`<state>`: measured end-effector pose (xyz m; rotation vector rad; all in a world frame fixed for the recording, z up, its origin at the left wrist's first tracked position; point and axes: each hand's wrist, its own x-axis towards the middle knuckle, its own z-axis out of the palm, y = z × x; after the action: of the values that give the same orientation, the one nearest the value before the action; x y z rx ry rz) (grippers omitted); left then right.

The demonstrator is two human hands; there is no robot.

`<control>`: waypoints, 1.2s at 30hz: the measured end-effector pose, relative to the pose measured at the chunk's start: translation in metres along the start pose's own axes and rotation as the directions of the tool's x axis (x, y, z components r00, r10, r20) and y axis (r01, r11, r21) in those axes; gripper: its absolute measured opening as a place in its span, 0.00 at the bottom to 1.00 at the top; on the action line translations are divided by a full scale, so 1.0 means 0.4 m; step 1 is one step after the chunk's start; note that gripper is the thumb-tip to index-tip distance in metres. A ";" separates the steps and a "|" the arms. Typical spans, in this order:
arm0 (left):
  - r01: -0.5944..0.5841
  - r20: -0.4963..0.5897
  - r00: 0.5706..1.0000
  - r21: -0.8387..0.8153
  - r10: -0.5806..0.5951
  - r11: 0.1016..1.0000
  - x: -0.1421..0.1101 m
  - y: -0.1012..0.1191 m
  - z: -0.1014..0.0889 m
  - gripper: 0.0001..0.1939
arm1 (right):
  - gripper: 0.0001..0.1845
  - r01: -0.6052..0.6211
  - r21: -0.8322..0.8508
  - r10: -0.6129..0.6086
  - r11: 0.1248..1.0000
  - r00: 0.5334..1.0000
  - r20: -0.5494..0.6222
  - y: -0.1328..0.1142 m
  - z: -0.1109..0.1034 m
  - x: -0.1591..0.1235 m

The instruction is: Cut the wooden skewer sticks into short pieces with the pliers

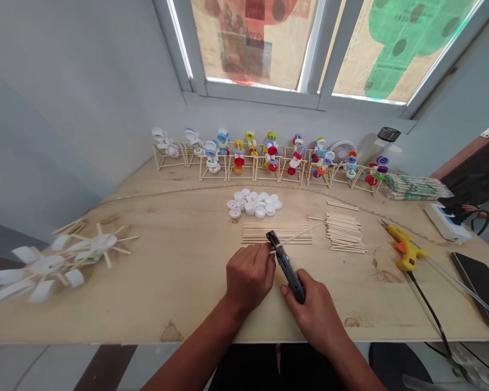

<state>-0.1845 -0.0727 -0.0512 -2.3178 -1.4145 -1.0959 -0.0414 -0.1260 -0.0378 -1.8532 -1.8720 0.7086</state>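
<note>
My left hand [249, 276] is closed, pinching one end of a thin wooden stick [303, 234]. The stick slants up to the right, crossing the head of a dark pliers-like tool [287, 267]. My right hand [318, 309] is wrapped round the tool's handle. Just beyond both hands lies a row of long bamboo sticks [252, 233], side by side. To their right is a pile of shorter cut sticks [344, 232]. White bottle caps [250, 207] sit in a cluster behind the long sticks.
Stick-framed models with coloured caps [238, 157] line the wall. White cap-and-stick wheels [49, 266] lie at left. On the right are a yellow glue gun [407, 247] with its cable, a black phone [478, 288], a power strip [448, 222] and packaged sticks [418, 187].
</note>
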 end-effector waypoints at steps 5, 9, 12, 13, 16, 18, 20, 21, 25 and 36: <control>0.002 -0.003 1.000 0.028 -0.001 1.000 -0.006 0.003 -0.004 0.08 | 0.09 0.008 0.052 -0.009 0.999 1.000 0.020 0.000 -0.007 -0.002; 0.006 0.001 1.000 0.084 -0.006 0.996 -0.011 0.014 -0.023 0.08 | 0.08 0.024 0.060 -0.025 0.998 1.000 0.015 -0.001 -0.008 -0.011; 0.012 0.006 1.000 0.121 -0.012 0.993 -0.016 0.025 -0.040 0.09 | 0.07 0.041 0.049 -0.041 0.998 0.999 0.002 -0.001 -0.009 -0.021; 0.016 0.003 1.000 0.130 -0.017 0.991 -0.018 0.029 -0.045 0.09 | 0.07 0.043 0.045 -0.043 0.998 0.999 -0.001 -0.001 -0.010 -0.024; 0.035 -0.035 0.999 0.130 -0.031 0.991 -0.023 0.039 -0.054 0.09 | 0.07 0.042 0.052 -0.042 0.998 0.999 -0.005 -0.005 -0.017 -0.037; 0.045 -0.080 0.996 0.108 -0.037 0.993 -0.026 0.045 -0.057 0.09 | 0.06 0.039 0.073 -0.039 0.997 0.999 -0.004 -0.010 -0.022 -0.044; 0.045 -0.110 0.993 0.082 -0.036 0.996 -0.027 0.050 -0.060 0.09 | 0.06 0.042 0.092 -0.042 0.995 0.999 -0.004 -0.013 -0.026 -0.051; 0.043 -0.115 0.993 0.073 -0.034 0.996 -0.028 0.052 -0.063 0.08 | 0.06 0.046 0.099 -0.045 0.994 0.999 -0.008 -0.014 -0.028 -0.054; 0.015 -0.118 0.993 0.068 -0.007 0.998 -0.030 0.061 -0.079 0.07 | 0.06 0.060 0.116 -0.056 0.991 0.998 -0.039 -0.016 -0.030 -0.067; -0.065 -0.195 0.978 0.079 0.079 0.995 -0.032 0.051 -0.075 0.07 | 0.09 0.081 0.173 -0.069 0.981 0.995 -0.075 -0.035 -0.028 -0.094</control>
<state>-0.1853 -0.1076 -0.0352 -2.1267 -1.2652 -1.1961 -0.0442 -0.1626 -0.0182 -1.6666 -1.7654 0.7493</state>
